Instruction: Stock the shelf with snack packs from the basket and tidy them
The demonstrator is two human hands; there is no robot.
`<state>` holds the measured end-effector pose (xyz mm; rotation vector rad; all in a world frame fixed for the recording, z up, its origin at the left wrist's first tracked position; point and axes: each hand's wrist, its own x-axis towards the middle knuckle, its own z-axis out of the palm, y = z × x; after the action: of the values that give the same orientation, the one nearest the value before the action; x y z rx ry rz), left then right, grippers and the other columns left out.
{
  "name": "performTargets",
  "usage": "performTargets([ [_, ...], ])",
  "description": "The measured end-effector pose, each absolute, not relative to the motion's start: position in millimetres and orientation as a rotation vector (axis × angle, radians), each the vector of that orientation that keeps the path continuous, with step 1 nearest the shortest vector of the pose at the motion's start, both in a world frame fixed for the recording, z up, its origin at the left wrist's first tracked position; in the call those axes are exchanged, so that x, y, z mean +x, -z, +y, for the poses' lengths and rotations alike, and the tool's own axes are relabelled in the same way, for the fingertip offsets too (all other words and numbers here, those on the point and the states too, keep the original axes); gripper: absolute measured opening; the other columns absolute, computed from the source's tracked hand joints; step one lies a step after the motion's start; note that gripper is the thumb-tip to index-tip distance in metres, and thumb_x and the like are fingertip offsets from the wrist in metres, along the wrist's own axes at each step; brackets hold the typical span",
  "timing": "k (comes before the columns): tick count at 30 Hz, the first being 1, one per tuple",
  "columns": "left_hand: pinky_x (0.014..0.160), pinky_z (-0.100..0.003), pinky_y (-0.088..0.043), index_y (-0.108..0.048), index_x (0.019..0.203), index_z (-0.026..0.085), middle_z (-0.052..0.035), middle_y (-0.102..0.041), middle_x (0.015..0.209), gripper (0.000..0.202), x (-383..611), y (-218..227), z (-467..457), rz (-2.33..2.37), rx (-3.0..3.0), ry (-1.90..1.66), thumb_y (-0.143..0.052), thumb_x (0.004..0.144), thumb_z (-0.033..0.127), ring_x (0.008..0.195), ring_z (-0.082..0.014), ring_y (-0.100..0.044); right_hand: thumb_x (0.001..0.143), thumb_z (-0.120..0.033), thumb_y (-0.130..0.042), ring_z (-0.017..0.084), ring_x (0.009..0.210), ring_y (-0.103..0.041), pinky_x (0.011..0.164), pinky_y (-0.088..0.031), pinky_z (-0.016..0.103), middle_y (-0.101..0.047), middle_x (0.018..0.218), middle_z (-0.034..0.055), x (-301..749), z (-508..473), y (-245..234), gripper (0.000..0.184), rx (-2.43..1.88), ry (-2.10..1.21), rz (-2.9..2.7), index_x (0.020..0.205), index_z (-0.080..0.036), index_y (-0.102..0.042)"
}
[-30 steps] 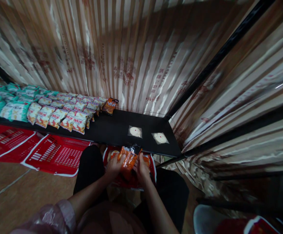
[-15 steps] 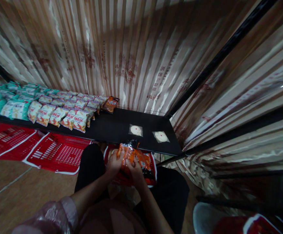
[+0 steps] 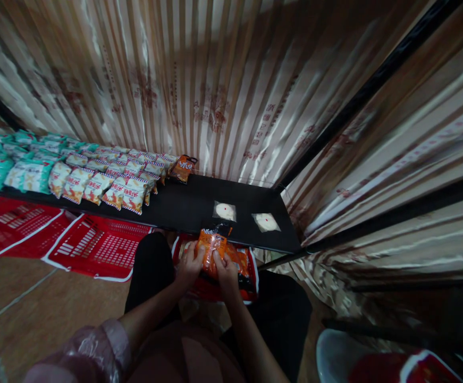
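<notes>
My left hand (image 3: 190, 264) and my right hand (image 3: 225, 268) both grip an orange snack packet (image 3: 211, 247) held upright just below the front edge of the black shelf (image 3: 191, 205). Under them a red basket (image 3: 209, 287) with more orange packets (image 3: 239, 260) rests between my knees. On the shelf, rows of white-and-orange and teal snack packets (image 3: 95, 178) fill the left part. One orange packet (image 3: 183, 168) lies at the back of the shelf beside those rows.
Two clear packets with a pale round item (image 3: 225, 211) (image 3: 266, 222) lie on the shelf's right part. Red baskets (image 3: 95, 247) lie on the floor under the shelf at the left. Striped curtains (image 3: 215, 96) hang behind and to the right.
My right hand has slid from the packet's right side to its front lower edge. Both hands and the packet have shifted slightly upward toward the shelf edge.
</notes>
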<state>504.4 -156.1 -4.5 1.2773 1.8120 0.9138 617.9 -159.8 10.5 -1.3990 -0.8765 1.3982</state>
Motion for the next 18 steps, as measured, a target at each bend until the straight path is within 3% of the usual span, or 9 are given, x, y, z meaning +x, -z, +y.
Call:
performTargets([
  [10, 0.105, -0.036, -0.035, -0.04, 0.133, 0.015, -0.0114, -0.05, 0.134, 0.047, 506.7, 8.7, -164.1, 1.779, 1.344, -1.025, -0.033, 0.091, 0.034, 0.124, -0.0207, -0.046, 0.057, -0.057, -0.072, 0.022, 0.071, -0.066, 0.063, -0.052, 0.033, -0.071, 0.08, 0.0063, 609.7, -157.5, -16.8, 0.05, -1.329, -1.424, -0.737, 0.085, -0.017, -0.062],
  [13, 0.106, -0.035, -0.034, -0.046, 0.13, 0.017, -0.0101, -0.053, 0.129, 0.045, 504.9, 7.1, -165.9, 1.801, 1.442, -1.113, -0.032, 0.09, 0.031, 0.121, -0.0202, -0.047, 0.059, -0.056, -0.071, 0.024, 0.076, -0.066, 0.065, -0.052, 0.033, -0.071, 0.082, 0.0062, 606.4, -160.1, -16.7, 0.049, -1.311, -1.451, -0.722, 0.089, -0.018, -0.063],
  [18, 0.099, -0.033, -0.04, -0.064, 0.11, 0.023, -0.0074, -0.053, 0.112, 0.036, 501.8, 4.9, -166.5, 1.849, 1.575, -1.207, -0.035, 0.089, 0.03, 0.106, -0.0194, -0.052, 0.063, -0.054, -0.066, 0.025, 0.087, -0.065, 0.068, -0.052, 0.034, -0.071, 0.088, 0.0064, 605.2, -161.0, -13.4, 0.045, -1.321, -1.461, -0.772, 0.091, -0.02, -0.063],
])
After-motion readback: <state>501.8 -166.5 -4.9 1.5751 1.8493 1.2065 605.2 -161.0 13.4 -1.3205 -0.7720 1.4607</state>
